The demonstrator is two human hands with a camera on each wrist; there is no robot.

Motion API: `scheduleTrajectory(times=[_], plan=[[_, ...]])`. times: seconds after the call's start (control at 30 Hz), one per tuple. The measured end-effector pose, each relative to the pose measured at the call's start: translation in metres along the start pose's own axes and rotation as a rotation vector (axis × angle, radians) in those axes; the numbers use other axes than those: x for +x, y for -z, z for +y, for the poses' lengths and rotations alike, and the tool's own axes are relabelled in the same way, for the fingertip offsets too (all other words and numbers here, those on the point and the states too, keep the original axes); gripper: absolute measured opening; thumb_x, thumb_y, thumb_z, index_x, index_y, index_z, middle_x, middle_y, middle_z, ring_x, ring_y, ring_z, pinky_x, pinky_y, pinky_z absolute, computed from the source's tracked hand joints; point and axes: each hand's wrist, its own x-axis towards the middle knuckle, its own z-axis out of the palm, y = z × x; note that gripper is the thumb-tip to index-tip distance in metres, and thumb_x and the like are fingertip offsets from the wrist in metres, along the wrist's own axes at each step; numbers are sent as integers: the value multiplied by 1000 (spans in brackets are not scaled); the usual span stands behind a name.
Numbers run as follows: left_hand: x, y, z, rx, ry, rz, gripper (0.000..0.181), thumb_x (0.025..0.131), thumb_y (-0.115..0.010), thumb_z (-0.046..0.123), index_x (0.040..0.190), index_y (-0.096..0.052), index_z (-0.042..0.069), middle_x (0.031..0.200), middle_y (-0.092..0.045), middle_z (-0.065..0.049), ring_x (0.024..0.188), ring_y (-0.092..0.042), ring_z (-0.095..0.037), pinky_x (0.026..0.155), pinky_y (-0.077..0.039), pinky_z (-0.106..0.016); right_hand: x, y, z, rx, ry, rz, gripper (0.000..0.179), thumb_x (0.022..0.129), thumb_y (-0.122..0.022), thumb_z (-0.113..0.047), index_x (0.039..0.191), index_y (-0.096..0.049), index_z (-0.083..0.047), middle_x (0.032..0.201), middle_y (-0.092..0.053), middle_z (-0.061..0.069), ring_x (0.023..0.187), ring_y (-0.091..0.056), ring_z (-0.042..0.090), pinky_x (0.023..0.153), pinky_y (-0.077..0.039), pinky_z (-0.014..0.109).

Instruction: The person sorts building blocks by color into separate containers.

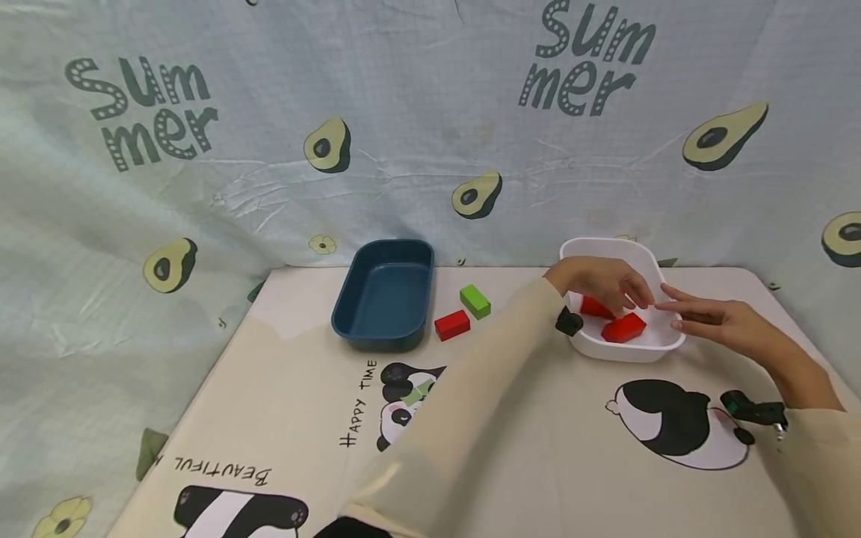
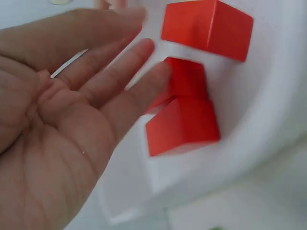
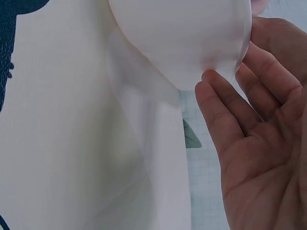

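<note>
The white tub stands at the back right with red blocks inside; the left wrist view shows three of them. Over the tub's opening is my left hand, fingers loosely extended and nothing seen in its grasp. In the left wrist view its fingertips come close to a red block, and whether they touch is unclear. My right hand is at the tub's right side. Its fairly straight fingers touch the outer wall of the tub in the right wrist view.
A dark blue tub stands at the back, left of centre. Between the two tubs, a red block and a green block lie on the panda-printed table cover. A fabric backdrop hangs behind the table.
</note>
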Motion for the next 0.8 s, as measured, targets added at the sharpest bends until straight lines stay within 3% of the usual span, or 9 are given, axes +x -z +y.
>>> scheduleTrajectory(times=[0.13,0.27,0.43,0.6,0.8], plan=[[-20,7,-11,84,-90,40,46,96,-65,1,140,-60,11,138,-62,0,115,-58,-6,95,-55,-23,0,-4,1,-12,23,14,49,99,-66,-36,141,-60,-11,164,-28,10,144,-27,55,97,-29,84],[-46,13,-21,173,-234,74,39,97,-63,3,137,-62,6,136,-63,-7,121,-58,-13,93,-53,-18,-2,-5,2,-25,42,41,48,99,-66,-34,140,-62,-11,163,-28,-7,143,-28,56,95,-30,84],[-85,18,-36,182,-367,141,33,100,-58,0,132,-64,0,133,-64,-13,124,-59,-19,97,-48,-14,-3,-3,4,-17,41,50,46,100,-65,-34,140,-62,-12,159,-28,-20,145,-24,54,96,-30,84],[-126,16,-58,176,-389,220,31,102,-55,1,132,-64,0,134,-64,-14,124,-62,-20,99,-50,-18,-3,-4,6,-24,29,54,46,100,-65,-35,140,-62,-13,154,-27,-31,152,-21,43,98,-31,82],[-171,17,-88,256,-286,285,35,96,-64,-3,131,-65,3,132,-66,-11,122,-63,-26,101,-53,-27,-2,-4,5,-21,27,46,47,100,-65,-36,140,-62,-12,157,-28,-25,146,-23,52,97,-30,82]])
